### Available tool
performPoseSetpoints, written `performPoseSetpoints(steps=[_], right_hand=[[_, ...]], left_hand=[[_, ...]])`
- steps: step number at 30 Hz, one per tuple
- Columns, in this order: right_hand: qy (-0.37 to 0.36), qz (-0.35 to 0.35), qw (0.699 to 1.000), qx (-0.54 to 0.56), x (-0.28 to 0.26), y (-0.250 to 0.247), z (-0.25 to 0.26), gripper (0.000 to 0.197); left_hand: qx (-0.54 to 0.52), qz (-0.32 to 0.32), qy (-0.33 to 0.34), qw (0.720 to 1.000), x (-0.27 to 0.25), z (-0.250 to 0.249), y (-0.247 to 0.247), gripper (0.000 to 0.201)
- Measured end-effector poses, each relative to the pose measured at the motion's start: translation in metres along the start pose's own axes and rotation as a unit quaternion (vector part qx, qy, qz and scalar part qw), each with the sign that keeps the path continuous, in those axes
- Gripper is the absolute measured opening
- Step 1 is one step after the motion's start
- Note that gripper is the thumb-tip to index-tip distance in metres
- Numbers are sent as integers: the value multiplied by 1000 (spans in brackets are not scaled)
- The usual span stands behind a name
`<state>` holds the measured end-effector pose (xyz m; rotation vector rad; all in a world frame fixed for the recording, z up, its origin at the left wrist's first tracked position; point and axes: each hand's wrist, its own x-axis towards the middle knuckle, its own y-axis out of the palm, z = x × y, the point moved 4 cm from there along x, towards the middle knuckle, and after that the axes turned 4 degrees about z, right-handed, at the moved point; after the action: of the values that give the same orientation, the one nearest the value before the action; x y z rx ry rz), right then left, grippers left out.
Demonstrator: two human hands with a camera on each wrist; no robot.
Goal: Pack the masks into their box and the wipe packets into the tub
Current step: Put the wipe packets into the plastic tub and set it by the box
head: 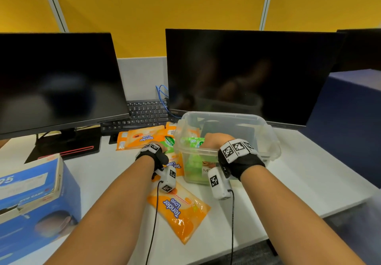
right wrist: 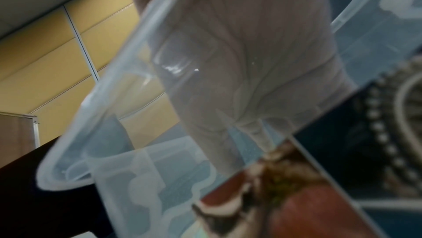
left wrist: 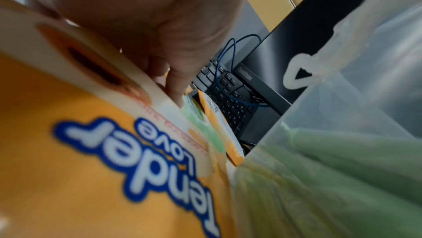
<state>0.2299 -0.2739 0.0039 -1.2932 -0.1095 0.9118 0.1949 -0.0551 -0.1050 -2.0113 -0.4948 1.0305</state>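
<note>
Nearest you, an orange packet [head: 179, 213] lies flat on the desk [head: 305, 174]. Your left hand [head: 153, 151] reaches a green packet [head: 169, 143] beside the tub [head: 274, 141]; grip unclear. Your right hand [head: 218, 141], inside the tub, clutches another green packet [head: 192, 142].

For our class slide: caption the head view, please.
Right hand lowers a green packet into the tub; left hand reaches more.

The tub [head: 268, 132] is clear, smooth plastic with a frosted rim. The orange wipe packets [head: 181, 213] and green packets [head: 193, 143] are glossy plastic film, creased. The blue mask box [head: 37, 198] is printed cardboard with a slight sheen. The monitors [head: 247, 74] have dark, matt screens. The worktop [head: 309, 171] is smooth, matt white.
</note>
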Motion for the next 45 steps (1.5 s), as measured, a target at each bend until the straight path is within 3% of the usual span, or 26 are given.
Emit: performPoseSetpoints(steps=[5,8,10,12,14,16,19,20,22,24,25,27,28,32,35,38,40,43,45], right_hand=[[-6,-22,1000,7,2,-3,-2,34],[8,-45,999,14,12,-3,-3,34],[26,-72,994,74,22,-4,-7,38],[31,-127,976,175,25,-10,-10,42],[3,-214,935,282,22,-21,-11,42],[-70,-243,872,419,14,-28,-7,41],[-152,-126,738,645,6,-34,4,48],[-157,-101,721,667,6,-34,5,52],[-138,-108,752,636,7,-32,-1,73],[-85,-145,832,529,5,-27,-11,76],[-62,-144,876,455,3,-23,-14,66],[-42,-94,961,257,-1,-14,-12,29],[-22,-70,981,181,-2,-10,-10,20],[43,-79,995,37,8,-6,-8,48],[46,-77,996,29,10,-8,-7,41],[40,-110,992,42,11,-8,-12,38],[42,-130,989,49,14,-6,-11,36],[38,-164,985,47,13,-6,-5,30],[24,-183,981,61,10,-8,-4,29]], left_hand=[[-89,-2,37,995,6,10,-12,26],[-217,-43,46,974,-3,26,-38,20],[-288,-63,52,954,-22,40,-57,22],[-345,-90,72,931,-51,42,-78,12],[-320,-152,102,930,-82,35,-96,16],[-318,-152,163,922,-115,12,-104,15],[-293,-141,282,902,-148,-32,-92,27],[-262,-138,295,909,-155,-45,-85,28],[-184,-153,321,916,-164,-65,-67,29],[-104,-196,314,923,-166,-76,-47,16],[-70,-205,314,924,-163,-78,-37,8],[14,-189,305,933,-151,-79,-19,25],[55,-167,300,937,-150,-79,-13,28],[130,-66,267,953,-147,-81,-8,44],[189,-11,244,951,-145,-86,-9,44],[196,-15,237,952,-142,-87,-9,42],[160,-32,250,954,-146,-87,-8,38],[9,-39,258,965,-156,-81,-10,38],[-44,-40,300,952,-169,-73,-10,36]])
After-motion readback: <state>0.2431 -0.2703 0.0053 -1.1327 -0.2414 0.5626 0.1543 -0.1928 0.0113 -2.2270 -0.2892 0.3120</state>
